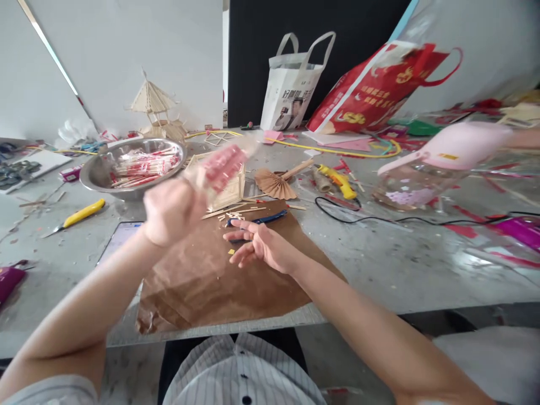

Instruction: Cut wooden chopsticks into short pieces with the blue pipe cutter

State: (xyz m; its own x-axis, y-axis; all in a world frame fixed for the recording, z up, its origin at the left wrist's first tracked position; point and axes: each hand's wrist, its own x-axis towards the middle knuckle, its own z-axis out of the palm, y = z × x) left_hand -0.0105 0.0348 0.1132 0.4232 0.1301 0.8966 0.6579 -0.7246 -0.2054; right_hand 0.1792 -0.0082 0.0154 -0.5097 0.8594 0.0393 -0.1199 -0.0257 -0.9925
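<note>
My left hand [172, 211] is raised and blurred, its fingers closed on a clear packet with red print [221, 169]. Behind it stands a steel bowl [90, 183] filled with similar red and white packets [145, 166]. My right hand [257, 244] hovers over the brown paper [219, 287] with its fingers spread and nothing in them. Just beyond its fingertips lies a blue-handled tool [270, 217] among short pale sticks [238, 215]. Partly hidden by the packet is a frame of wooden sticks [234, 188].
A yellow knife [82, 214] and a phone [120, 239] lie left. A folded fan [276, 183], a yellow glue gun [337, 180] with black cable and a pink-lidded jug [422, 174] are right. A stick pavilion [152, 101] and two bags [291, 84] stand behind.
</note>
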